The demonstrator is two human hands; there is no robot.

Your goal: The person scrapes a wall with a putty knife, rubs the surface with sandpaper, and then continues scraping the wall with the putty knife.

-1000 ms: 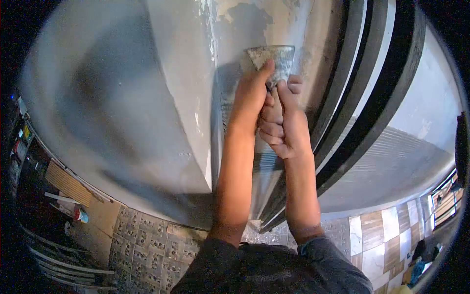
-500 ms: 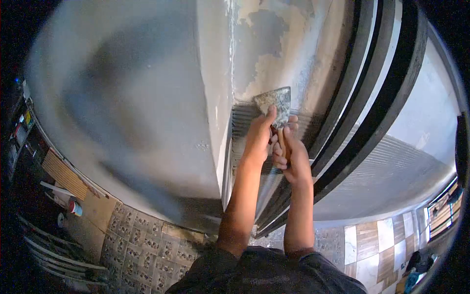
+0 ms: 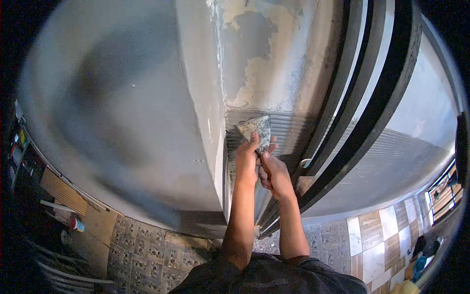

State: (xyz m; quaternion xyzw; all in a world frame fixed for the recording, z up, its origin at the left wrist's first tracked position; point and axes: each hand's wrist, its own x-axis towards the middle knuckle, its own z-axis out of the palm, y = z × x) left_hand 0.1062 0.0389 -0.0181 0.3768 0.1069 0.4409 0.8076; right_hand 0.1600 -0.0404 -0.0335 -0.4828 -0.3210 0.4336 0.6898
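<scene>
A flat scraper with a worn, stained metal blade (image 3: 259, 128) is in front of the wall, over a ridged grey band (image 3: 289, 128). My left hand (image 3: 246, 159) is closed on it, with the thumb lying on the lower part of the blade. Wrapped round the short handle is my right hand (image 3: 275, 175), just below and to the right. Above the band, the wall (image 3: 269, 83) shows patchy grey and beige areas with peeled paint. Whether the blade touches the wall is unclear.
Dark vertical bars (image 3: 387, 108) stand close on the right. A pale wall corner (image 3: 200, 98) runs down on the left. Patterned floor tiles (image 3: 142, 245) lie below, and a small bucket (image 3: 77, 224) stands at the lower left.
Both hands and the scraper have moved down and slightly left, from the patchy wall's lower edge onto the ridged band. The view has shifted a little. Both hands keep hold of the scraper.
</scene>
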